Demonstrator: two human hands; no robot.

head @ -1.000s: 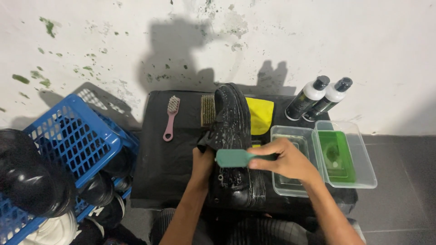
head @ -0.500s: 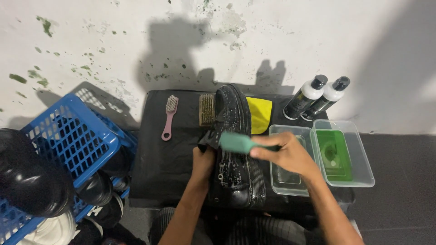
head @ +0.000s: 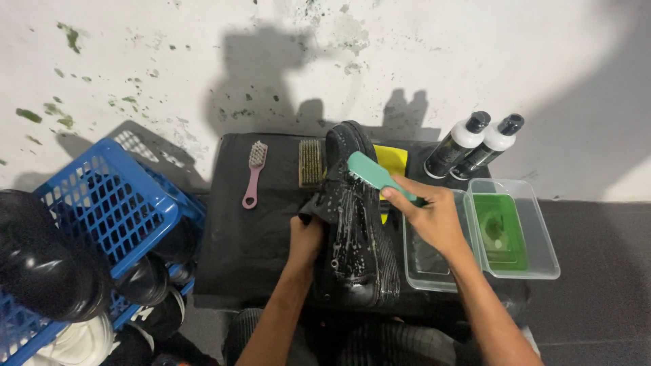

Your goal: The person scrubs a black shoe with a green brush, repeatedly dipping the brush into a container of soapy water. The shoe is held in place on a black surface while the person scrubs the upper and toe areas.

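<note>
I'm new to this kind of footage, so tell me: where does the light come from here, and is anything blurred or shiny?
Head view: light comes from behind the person, throwing dark shadows of the bottles and shoe up the white wall; wet foam glints on the shoe; the black shapes lower left are close and soft; the right hand with the green brush is sharp.

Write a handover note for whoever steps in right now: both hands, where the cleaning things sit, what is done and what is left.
Left hand: grips the black shoe at its opening, holding it sole-side up on the black mat.
Right hand: holds the teal brush, bristles against the shoe near its toe end.
Nearby: pink brush and tan bristle brush lie on the mat behind the shoe; two bottles lean at the wall; two clear tubs sit to the right, one with green liquid.
Done: foam covers the sole and side.
Left: suds not yet wiped or rinsed off.
</note>
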